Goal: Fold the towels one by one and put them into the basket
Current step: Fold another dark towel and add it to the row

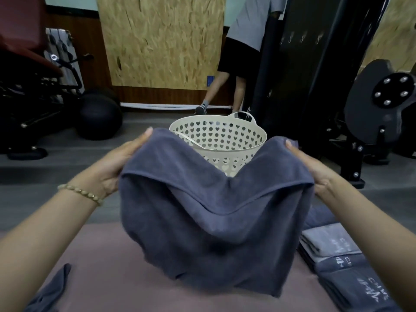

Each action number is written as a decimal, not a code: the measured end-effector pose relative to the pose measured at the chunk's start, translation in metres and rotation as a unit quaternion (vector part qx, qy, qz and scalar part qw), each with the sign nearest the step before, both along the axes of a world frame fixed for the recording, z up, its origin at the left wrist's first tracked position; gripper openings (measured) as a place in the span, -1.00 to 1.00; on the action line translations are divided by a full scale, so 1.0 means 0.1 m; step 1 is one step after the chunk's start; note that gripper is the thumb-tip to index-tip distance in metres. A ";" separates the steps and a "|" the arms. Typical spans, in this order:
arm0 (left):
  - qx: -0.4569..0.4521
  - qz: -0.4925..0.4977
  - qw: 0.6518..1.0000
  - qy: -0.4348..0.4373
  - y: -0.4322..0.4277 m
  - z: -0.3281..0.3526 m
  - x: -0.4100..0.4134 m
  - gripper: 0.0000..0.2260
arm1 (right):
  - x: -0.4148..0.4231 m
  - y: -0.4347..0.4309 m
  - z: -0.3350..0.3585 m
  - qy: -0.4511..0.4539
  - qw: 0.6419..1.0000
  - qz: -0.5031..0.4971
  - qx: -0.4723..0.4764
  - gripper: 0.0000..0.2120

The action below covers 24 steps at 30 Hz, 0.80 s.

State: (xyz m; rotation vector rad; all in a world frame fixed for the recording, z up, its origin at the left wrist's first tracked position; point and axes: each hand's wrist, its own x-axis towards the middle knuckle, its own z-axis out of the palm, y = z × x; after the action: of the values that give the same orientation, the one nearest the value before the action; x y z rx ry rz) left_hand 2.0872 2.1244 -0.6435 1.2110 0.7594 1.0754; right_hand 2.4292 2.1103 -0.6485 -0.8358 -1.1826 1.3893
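Observation:
A dark grey-blue towel (pixel 213 212), folded over, hangs in the air between my hands and sags in the middle. My left hand (pixel 117 165) grips its left edge, thumb on top. My right hand (pixel 315 170) grips its right edge the same way. Behind the towel, on the floor, stands a cream plastic basket (pixel 227 134) with heart-shaped holes; the towel hides its lower front. The part of the basket's inside that I can see holds nothing.
Folded grey towels (pixel 344 264) with white lettering lie stacked at my right on a mauve padded surface (pixel 108 266). Another grey cloth (pixel 51 291) lies at lower left. Gym machines stand left and right, a black ball (pixel 99 115) at left, a person's legs (pixel 225 86) beyond the basket.

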 end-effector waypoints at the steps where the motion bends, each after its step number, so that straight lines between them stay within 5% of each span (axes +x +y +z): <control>1: -0.024 0.005 0.999 -0.024 0.01 -0.03 -0.01 -0.75 | 0.02 0.00 -0.01 0.019 1.000 -0.015 -0.002 -0.67; 4: -0.093 0.055 0.994 -0.003 0.13 -0.40 -0.16 -0.68 | 0.19 0.09 -0.32 -0.036 0.996 -0.028 -0.078 -0.60; 7: -0.109 0.157 0.978 0.080 0.30 -1.11 -0.34 -0.73 | 0.31 0.18 -0.89 -0.139 0.973 -0.091 -0.161 -0.75; 10: -0.123 0.243 0.941 0.201 0.43 -1.82 -0.46 -0.75 | 0.34 0.28 -1.52 -0.255 0.941 -0.168 -0.147 -0.75; 13: -0.059 0.291 0.908 0.297 0.53 -2.26 -0.51 -0.69 | 0.34 0.45 -1.90 -0.445 0.877 -0.167 -0.076 -0.57; 17: -0.033 0.279 0.862 0.421 0.75 -2.42 -0.53 -0.60 | 0.28 0.73 -2.00 -0.659 0.727 -0.142 -0.130 -0.52; 18: -0.056 0.276 0.874 0.395 0.83 -2.43 -0.50 -0.61 | 0.25 0.81 -2.01 -0.656 0.726 -0.137 -0.153 -0.57; 22: -0.125 0.292 0.906 0.279 1.17 -2.56 -0.37 -0.82 | 0.09 1.10 -2.21 -0.375 0.867 -0.163 -0.284 -0.75; 24: -0.113 0.275 0.911 0.285 1.21 -2.65 -0.29 -0.86 | 0.01 1.15 -2.36 -0.312 0.889 -0.169 -0.290 -0.80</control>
State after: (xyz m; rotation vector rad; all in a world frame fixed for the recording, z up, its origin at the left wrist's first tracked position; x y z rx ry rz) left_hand 2.0580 2.2456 -0.9081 1.1439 1.7100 1.0371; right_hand 2.4304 2.2252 -0.8845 -1.9285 -1.0015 1.2168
